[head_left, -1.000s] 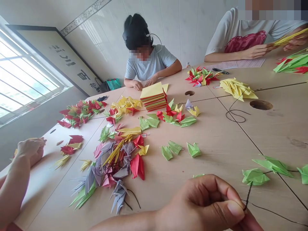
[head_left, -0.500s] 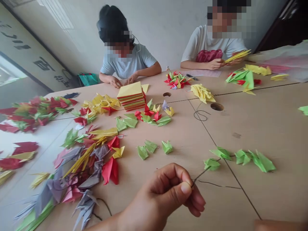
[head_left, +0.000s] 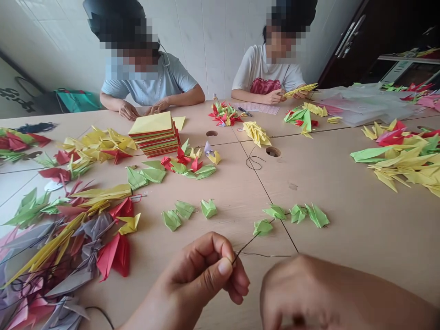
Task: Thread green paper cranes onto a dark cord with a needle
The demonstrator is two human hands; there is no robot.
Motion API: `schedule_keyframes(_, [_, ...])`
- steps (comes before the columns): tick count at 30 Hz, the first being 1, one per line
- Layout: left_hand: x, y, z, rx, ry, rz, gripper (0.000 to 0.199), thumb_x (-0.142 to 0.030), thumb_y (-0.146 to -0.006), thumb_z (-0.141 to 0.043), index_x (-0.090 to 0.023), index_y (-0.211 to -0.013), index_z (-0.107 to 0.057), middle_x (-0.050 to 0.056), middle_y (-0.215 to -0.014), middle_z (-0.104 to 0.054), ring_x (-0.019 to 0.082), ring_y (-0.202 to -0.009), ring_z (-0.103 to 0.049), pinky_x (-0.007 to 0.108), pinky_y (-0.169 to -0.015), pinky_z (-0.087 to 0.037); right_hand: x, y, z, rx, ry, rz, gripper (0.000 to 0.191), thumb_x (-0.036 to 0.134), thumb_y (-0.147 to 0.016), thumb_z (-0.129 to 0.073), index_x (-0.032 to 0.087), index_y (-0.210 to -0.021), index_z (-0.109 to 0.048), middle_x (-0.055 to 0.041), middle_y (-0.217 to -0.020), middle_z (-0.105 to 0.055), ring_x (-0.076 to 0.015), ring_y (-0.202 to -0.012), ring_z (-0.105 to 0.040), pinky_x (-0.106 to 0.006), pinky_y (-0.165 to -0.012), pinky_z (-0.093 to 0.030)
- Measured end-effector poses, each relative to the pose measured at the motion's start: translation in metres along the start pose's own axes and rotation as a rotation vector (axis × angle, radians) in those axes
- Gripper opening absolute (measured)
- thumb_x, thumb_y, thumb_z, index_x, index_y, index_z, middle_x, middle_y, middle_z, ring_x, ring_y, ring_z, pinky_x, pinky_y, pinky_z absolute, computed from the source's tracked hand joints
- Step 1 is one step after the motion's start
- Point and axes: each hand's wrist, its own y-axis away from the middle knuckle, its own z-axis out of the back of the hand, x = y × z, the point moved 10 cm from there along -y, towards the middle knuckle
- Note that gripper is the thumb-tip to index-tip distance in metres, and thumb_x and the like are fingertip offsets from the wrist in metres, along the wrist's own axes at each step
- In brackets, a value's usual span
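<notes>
Your left hand [head_left: 202,279] pinched the dark cord [head_left: 246,245] at lower centre—it slanted up-right to green paper pieces [head_left: 297,214]—while your right hand [head_left: 305,288] (grip too blurred to tell) was lower right.

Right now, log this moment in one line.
left hand: pinches cord | right hand: blurred, grip unclear | green folds: strung on cord | paper stack: farther back

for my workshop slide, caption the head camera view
The left hand pinches a dark cord strung with green folded-paper pieces, the right hand close by, at a shared table.
</notes>
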Motion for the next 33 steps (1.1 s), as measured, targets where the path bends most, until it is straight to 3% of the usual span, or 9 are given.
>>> schedule_keyframes(3, [0.002,0.002,0.001,-0.008,-0.018,0.001,0.014,-0.025,-0.086,-0.065,-0.014,-0.077,-0.062,0.002,-0.073,-0.068,0.010,-0.067,-0.058,0.021,-0.066,-0.046,-0.007,0.001,0.041,-0.340,-0.024,-0.057,0.002,0.029,-0.090,-0.056,0.028,-0.091,-0.057,0.0037,-0.082,-0.061,-0.0095,-0.067,-0.057,-0.020,-0.059,-0.049])
schedule_keyframes(5, [0.002,0.003,0.003,-0.036,-0.029,-0.006,0.014,-0.025,-0.087,-0.063,-0.014,-0.078,-0.062,0.002,-0.073,-0.068,0.010,-0.068,-0.058,0.021,-0.067,-0.046,-0.012,0.003,0.054,-0.511,-0.003,-0.058,0.015,0.031,-0.088,-0.059,0.032,-0.102,-0.055,0.0036,-0.100,-0.060,-0.0076,-0.067,-0.056,-0.019,-0.061,-0.050])
schedule_keyframes(6, [0.002,0.004,0.004,-0.051,-0.028,-0.010,0.013,-0.024,-0.087,-0.063,-0.014,-0.079,-0.062,0.002,-0.074,-0.068,0.010,-0.068,-0.058,0.021,-0.067,-0.046,-0.013,0.001,0.054,-0.535,0.020,-0.042,0.022,0.030,-0.089,-0.059,0.035,-0.109,-0.053,0.0033,-0.112,-0.058,-0.0061,-0.068,-0.057,-0.019,-0.064,-0.051])
schedule_keyframes(8, [0.002,0.005,0.003,-0.058,-0.017,-0.017,0.012,-0.024,-0.087,-0.063,-0.015,-0.079,-0.062,0.002,-0.073,-0.068,0.010,-0.068,-0.057,0.021,-0.067,-0.045,-0.012,-0.005,0.050,-0.524,0.059,0.003,0.030,0.027,-0.090,-0.058,0.038,-0.117,-0.051,0.0031,-0.128,-0.052,-0.0039,-0.070,-0.059,-0.019,-0.069,-0.052])
schedule_keyframes(9, [0.002,0.005,0.003,-0.059,-0.004,-0.016,0.012,-0.024,-0.087,-0.063,-0.015,-0.079,-0.063,0.002,-0.073,-0.067,0.010,-0.068,-0.057,0.021,-0.067,-0.045,-0.011,-0.007,0.048,-0.513,0.075,0.021,0.030,0.026,-0.091,-0.058,0.037,-0.118,-0.052,0.0031,-0.126,-0.054,-0.0042,-0.072,-0.060,-0.019,-0.071,-0.051])
schedule_keyframes(12, [0.002,0.005,0.002,-0.038,0.011,-0.010,0.012,-0.024,-0.087,-0.064,-0.015,-0.079,-0.063,0.001,-0.072,-0.067,0.010,-0.067,-0.057,0.021,-0.067,-0.045,-0.007,-0.014,0.044,-0.453,0.081,0.044,0.013,0.025,-0.094,-0.052,0.029,-0.102,-0.061,0.0046,-0.094,-0.066,-0.0065,-0.074,-0.060,-0.018,-0.069,-0.047])
schedule_keyframes(15, [0.000,0.004,0.004,-0.046,-0.004,-0.017,0.012,-0.024,-0.087,-0.063,-0.016,-0.079,-0.063,0.001,-0.072,-0.067,0.009,-0.068,-0.057,0.020,-0.067,-0.044,-0.005,-0.017,0.041,-0.387,0.062,0.028,0.022,0.026,-0.097,-0.045,0.025,-0.086,-0.063,0.0051,-0.074,-0.063,-0.0070,-0.068,-0.058,-0.019,-0.065,-0.045])
schedule_keyframes(21, [-0.003,0.000,0.003,-0.027,-0.075,-0.033,0.013,-0.026,-0.087,-0.064,-0.016,-0.078,-0.062,0.001,-0.074,-0.066,0.009,-0.069,-0.056,0.020,-0.067,-0.044,-0.010,-0.011,0.050,-0.506,0.137,-0.047,0.023,0.028,-0.096,-0.046,0.023,-0.078,-0.060,0.0051,-0.067,-0.058,-0.0080,-0.061,-0.053,-0.020,-0.057,-0.040])
schedule_keyframes(33, [-0.004,0.004,0.022,-0.193,-0.329,-0.013,0.027,-0.045,-0.081,-0.066,-0.019,-0.081,-0.059,-0.007,-0.056,-0.044,0.008,-0.054,-0.034,0.019,-0.052,-0.028,-0.006,-0.005,0.056,-0.587,0.154,-0.037,0.019,0.027,-0.094,-0.050,0.023,-0.078,-0.058,0.0057,-0.063,-0.054,-0.0082,-0.057,-0.050,-0.019,-0.053,-0.038])
